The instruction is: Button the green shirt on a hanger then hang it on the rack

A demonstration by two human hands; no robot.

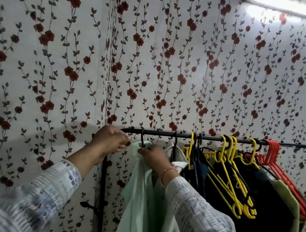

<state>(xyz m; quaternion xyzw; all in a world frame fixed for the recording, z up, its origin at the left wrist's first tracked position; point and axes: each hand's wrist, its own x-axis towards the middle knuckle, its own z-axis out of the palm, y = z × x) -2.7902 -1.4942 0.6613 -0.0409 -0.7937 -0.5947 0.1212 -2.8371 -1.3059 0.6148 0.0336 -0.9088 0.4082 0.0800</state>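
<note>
Step in hand: hanging, final stage. The green shirt (137, 197) is carried on a dark hanger (142, 140), and the hanger's hook is seen over the rail of the rack (165, 134), near the rail's left end. The shirt hangs down from there, just beside the rack's upright post (102, 185).

Right hand (154, 157): grip closed on the shirt's collar fabric, right at the hanger's neck. Fingertips are partly hidden in the cloth.

Left hand (109, 139): fingers are curled, at rail height, between the rail's end and the shirt's shoulder edge. Whether rail, cloth or nothing is held cannot be told.

Buttoning: the shirt front is turned and folded; no button is visible, so that step cannot be verified from this view.

Judgement: the task is taken as nearly done. The next move calls for the collar to be seated square on the hanger, the hook to be checked as fully over the rail, and both hands to be let go without the thin fabric being dragged off one shoulder.

Holders and contents: no closed container is seen. The rail is the only holder. Noted on it, left to right:
- the dark hanger with the green shirt
- a second dark hanger with a cream garment (179, 155), touching the shirt
- yellow hangers (230, 178), several bunched, over dark garments (269, 209)
- red hangers (277, 163), with a lime-coloured garment (289, 198) below them
</note>
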